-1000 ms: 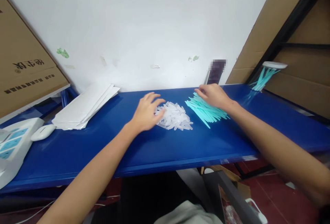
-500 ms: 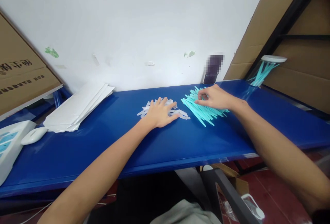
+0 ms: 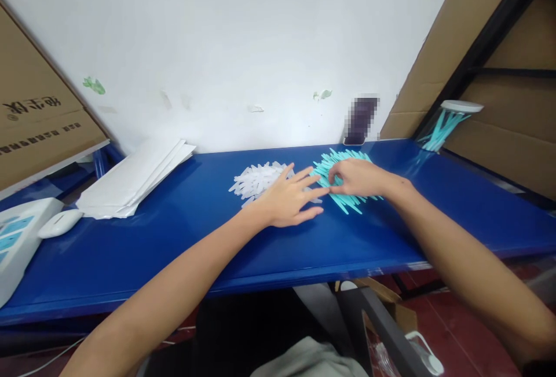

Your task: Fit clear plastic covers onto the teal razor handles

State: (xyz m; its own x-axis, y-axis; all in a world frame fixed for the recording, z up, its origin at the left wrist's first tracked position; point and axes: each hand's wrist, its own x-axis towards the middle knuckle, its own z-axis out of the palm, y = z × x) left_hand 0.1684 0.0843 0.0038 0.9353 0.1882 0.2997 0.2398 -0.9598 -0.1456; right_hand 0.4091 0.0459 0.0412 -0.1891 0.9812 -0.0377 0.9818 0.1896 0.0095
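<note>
My left hand [image 3: 286, 200] lies open beside the white caps [image 3: 254, 179] at centre frame; my right hand [image 3: 358, 177] pinches a teal stick [image 3: 343, 194].

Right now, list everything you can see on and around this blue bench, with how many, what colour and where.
teal sticks: a loose pile, teal, on the bench right of centre
clear plastic pieces: a pile, translucent white, on the bench at centre
blue bench: one, blue, across the view
white paper stack: one stack, white, left rear of the bench
white mouse: one, white, far left
white device: one, white with pale blue panels, left edge
cardboard box: one, brown, upper left
container of teal sticks: one, clear with a white lid, right rear
left hand: fingers spread, beside the clear pieces
right hand: fingertips pinched on the teal sticks
</note>
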